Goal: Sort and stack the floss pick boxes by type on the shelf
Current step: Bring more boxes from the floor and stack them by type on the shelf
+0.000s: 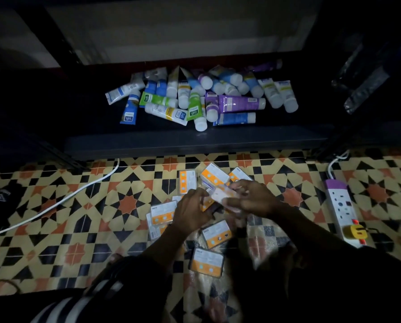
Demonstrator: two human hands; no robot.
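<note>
Several orange-and-white floss pick boxes (162,215) lie scattered on the patterned floor in front of a dark low shelf (194,141). My left hand (192,212) and my right hand (253,199) meet over the middle of the pile. Both grip one box (220,197) between them, held just above the others. More boxes lie beyond the hands (188,180) and nearer me (206,262). My hands hide part of the pile.
A heap of cream tubes (194,99) in blue, green, purple and white covers the shelf board. A white cable (62,199) runs across the floor at left. A white power strip (344,213) with a yellow plug lies at right.
</note>
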